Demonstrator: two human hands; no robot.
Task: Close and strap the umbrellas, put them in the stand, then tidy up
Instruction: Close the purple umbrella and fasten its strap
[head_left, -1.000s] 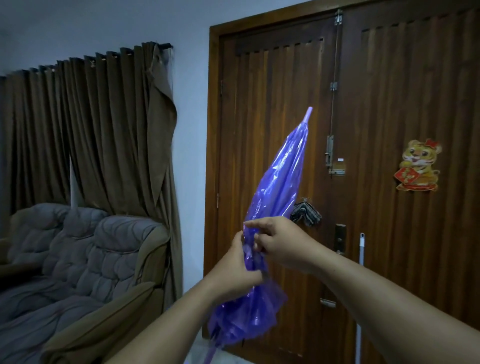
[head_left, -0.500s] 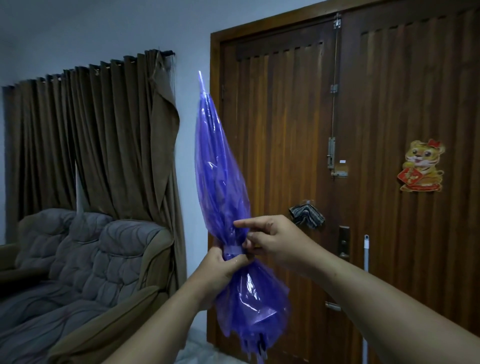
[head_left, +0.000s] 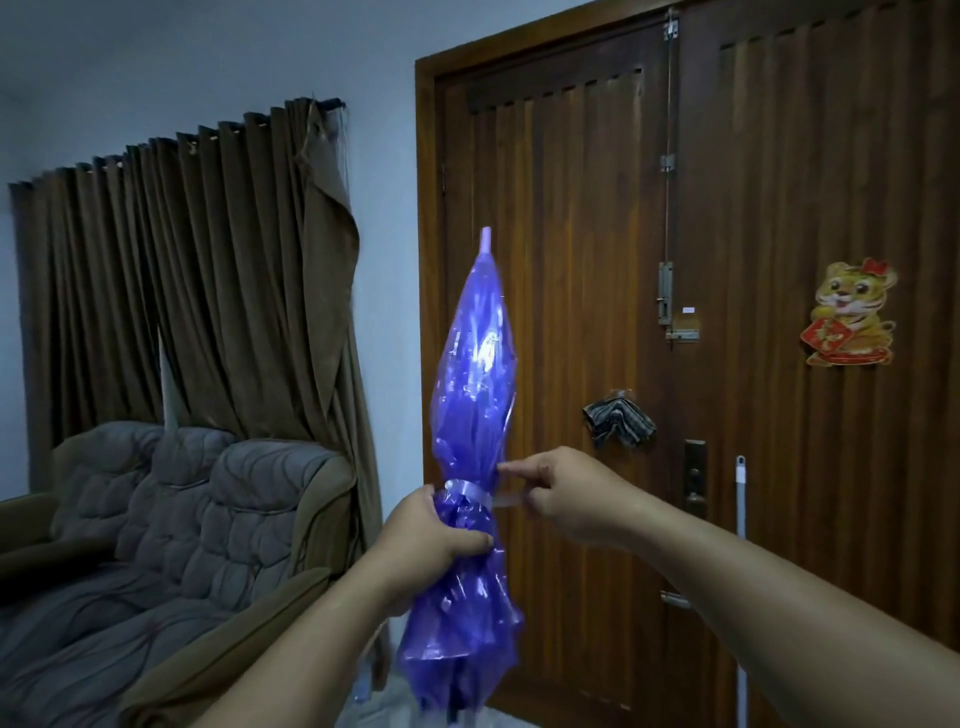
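Note:
A folded, translucent purple umbrella (head_left: 475, 384) stands nearly upright in front of me, tip up, its lower canopy flaring below my hands. My left hand (head_left: 428, 535) grips the bunched canopy around its waist. A pale strap (head_left: 467, 491) circles the canopy just above that hand. My right hand (head_left: 558, 499) pinches the strap's loose end at the umbrella's right side, index finger extended toward the canopy. The handle is out of view below.
A brown wooden double door (head_left: 753, 312) fills the right, with a tiger sticker (head_left: 852, 314), a cloth on the handle (head_left: 618, 421) and a white pole (head_left: 740, 525) leaning on it. A grey sofa (head_left: 156, 519) and brown curtains (head_left: 182, 286) stand left.
The umbrella swung from leaning right, through leaning left, to nearly upright. The strap now wraps round the canopy and my right hand has drawn its end out to the right.

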